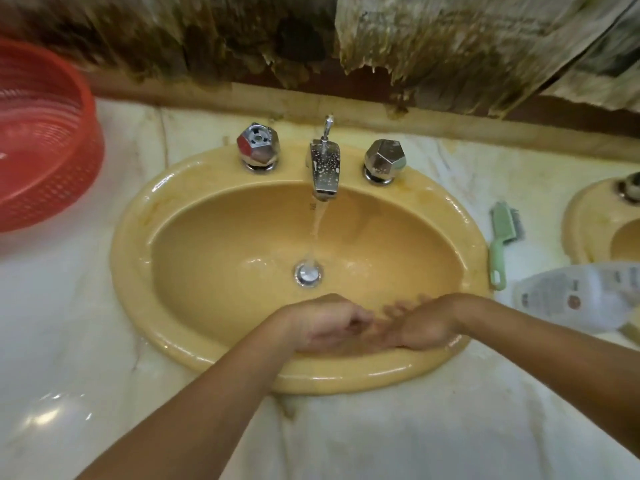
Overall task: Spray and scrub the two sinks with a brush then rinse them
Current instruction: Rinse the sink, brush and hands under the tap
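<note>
Left hand [325, 323] and right hand [420, 327] are held together, empty, fingers blurred | tap [323, 171] is running ahead | advised: sink [145, 237] walls are flushed fully | brush [502, 237] lies right of right hand.

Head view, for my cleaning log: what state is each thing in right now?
Chrome tap: running into the drain.
Yellow oval sink: wet, unplugged.
Green scrub brush: lying unheld on the counter.
White spray bottle: lying on its side.
Red plastic basket: upright.
Left hand: held against the right hand, holding nothing.
</note>
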A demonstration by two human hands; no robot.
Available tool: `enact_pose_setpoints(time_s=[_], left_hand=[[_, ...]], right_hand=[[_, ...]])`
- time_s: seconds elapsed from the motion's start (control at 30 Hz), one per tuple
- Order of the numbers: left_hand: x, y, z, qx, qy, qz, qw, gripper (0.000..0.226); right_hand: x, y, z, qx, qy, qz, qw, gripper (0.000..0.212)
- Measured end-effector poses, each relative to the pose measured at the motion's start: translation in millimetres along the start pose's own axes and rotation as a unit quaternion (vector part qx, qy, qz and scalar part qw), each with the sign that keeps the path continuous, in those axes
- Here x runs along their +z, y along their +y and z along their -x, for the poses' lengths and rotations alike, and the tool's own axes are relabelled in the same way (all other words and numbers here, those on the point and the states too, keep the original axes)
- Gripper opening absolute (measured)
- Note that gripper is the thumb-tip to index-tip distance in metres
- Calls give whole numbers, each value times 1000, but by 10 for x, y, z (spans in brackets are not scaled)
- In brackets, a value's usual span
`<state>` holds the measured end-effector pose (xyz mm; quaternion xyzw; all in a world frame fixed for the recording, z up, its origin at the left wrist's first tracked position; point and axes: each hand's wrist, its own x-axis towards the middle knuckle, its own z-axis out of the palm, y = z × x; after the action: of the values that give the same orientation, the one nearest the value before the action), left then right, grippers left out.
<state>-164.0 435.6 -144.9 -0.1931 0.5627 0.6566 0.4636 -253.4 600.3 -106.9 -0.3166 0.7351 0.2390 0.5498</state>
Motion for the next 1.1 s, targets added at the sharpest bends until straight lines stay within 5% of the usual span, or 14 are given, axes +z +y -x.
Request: enact_pose_setpoints(time_s=[0.07,0.13,0.27,0.33,0.43,0.53,0.6,0.67,0.73,0.8,0.87,0.93,1.03,1.1], left_hand=[[48,-31,157,-14,1,-206,978,29],[-9,-54,302,-45,-28,-360,931,59],[-484,-328,437,-149,4,-474,868,89],[-856,-437,574,-176,76,-567,801,90],[-1290,-495,792,-163,183,-696,675,87],[-1282,-482,836,-146,154,-692,690,87],[-1154,-466,786,-144,71,-644,748,82],[-1118,-456,705,-145,21,-613,776,78],[-1171,-444,657,-136,12,-629,765,79],[-1256,-459,633,-131,15,-660,740,80],[-1389,-477,611,-121,38,-694,709,82],[-1565,-443,610,-89,89,-761,636,82],[-1814,-237,613,-24,146,-847,510,76],[-1920,-109,583,22,165,-889,426,69]], right_hand=[[0,193,-36,125,98,134,978,77],[84,128,-69,146,110,117,976,77],[79,-584,236,-79,2,-155,985,66],[20,-668,352,-102,-28,-213,971,71],[43,-382,157,13,2,-129,992,80],[39,-184,-68,80,51,-25,995,85],[-133,-339,-165,24,35,-228,973,75],[-383,-612,-246,-68,28,-539,839,55],[-669,-816,-322,-161,38,-769,617,45],[-964,-957,-370,-210,46,-893,396,46],[-1201,-1076,-351,-202,62,-949,236,50],[-1314,-1163,-346,-231,53,-951,200,51],[-1306,-1203,-333,-240,-2,-927,288,53],[-1314,-1099,-385,-197,38,-948,248,53]])
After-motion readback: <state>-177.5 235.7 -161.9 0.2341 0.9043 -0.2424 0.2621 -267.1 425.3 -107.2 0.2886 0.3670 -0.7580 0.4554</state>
